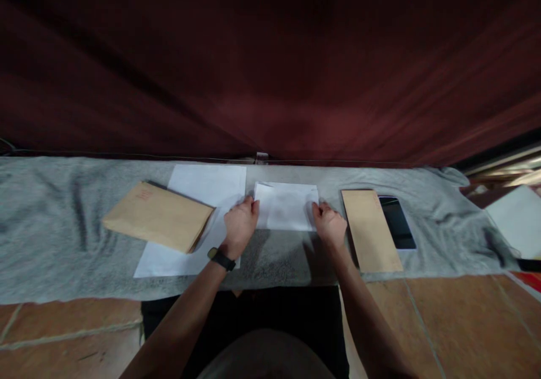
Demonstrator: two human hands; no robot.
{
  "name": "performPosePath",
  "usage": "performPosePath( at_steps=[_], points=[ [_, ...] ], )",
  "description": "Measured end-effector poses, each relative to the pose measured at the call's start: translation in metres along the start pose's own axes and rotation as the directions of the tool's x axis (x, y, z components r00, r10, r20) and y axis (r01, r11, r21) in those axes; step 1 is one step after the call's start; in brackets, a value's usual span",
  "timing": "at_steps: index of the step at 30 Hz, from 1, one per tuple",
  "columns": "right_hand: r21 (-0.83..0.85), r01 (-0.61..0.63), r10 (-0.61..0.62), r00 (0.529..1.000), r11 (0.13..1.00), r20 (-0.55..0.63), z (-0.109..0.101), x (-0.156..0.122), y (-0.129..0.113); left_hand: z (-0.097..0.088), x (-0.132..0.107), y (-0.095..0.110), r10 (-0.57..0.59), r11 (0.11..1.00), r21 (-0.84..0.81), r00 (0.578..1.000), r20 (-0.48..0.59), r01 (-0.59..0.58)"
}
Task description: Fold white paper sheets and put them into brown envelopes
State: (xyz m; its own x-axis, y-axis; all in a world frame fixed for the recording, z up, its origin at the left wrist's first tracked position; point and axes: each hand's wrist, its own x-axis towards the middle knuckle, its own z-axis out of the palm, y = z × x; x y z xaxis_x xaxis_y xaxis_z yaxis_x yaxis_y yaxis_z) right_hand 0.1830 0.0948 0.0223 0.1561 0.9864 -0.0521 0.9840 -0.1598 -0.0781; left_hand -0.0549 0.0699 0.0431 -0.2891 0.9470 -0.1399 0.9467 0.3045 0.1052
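A folded white sheet of paper [287,207] is held level above the grey cloth, one side in each hand. My left hand [240,225], with a dark watch at the wrist, pinches its left edge. On its right edge my right hand [330,224] is closed, thumb on top and fingers underneath, mostly hidden. Left of my left hand, white sheets [211,179] lie flat, partly covered by a thick brown envelope [158,215] with red marks. Just right of my right hand rests another brown envelope [372,232].
A grey cloth [54,238] covers the long narrow surface. Beside the right envelope lies a dark-screened phone [397,222]. A dark red curtain [270,86] hangs along the far edge. Tiled floor [473,317] shows at the near side, and a white object [518,221] stands at far right.
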Motion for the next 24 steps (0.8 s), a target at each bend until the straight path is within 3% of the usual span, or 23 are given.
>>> performPosePath(
  at_steps=[5, 14, 24],
  points=[
    [-0.007, -0.011, 0.011, 1.0, 1.0, 0.017, -0.004, 0.006, -0.005, -0.001, 0.005, 0.004, -0.015, 1.0, 0.014, 1.0, -0.013, 0.015],
    [-0.015, 0.015, -0.016, 0.998, 1.0, -0.064, 0.003, 0.009, -0.007, 0.0, 0.008, 0.01, -0.015, 0.999, 0.047, 0.999, -0.045, 0.017],
    [0.089, 0.163, -0.125, 0.934, 0.983, -0.334, 0.011, 0.009, -0.006, -0.003, 0.005, 0.012, 0.022, 0.998, 0.06, 0.999, -0.033, -0.02]
  ],
)
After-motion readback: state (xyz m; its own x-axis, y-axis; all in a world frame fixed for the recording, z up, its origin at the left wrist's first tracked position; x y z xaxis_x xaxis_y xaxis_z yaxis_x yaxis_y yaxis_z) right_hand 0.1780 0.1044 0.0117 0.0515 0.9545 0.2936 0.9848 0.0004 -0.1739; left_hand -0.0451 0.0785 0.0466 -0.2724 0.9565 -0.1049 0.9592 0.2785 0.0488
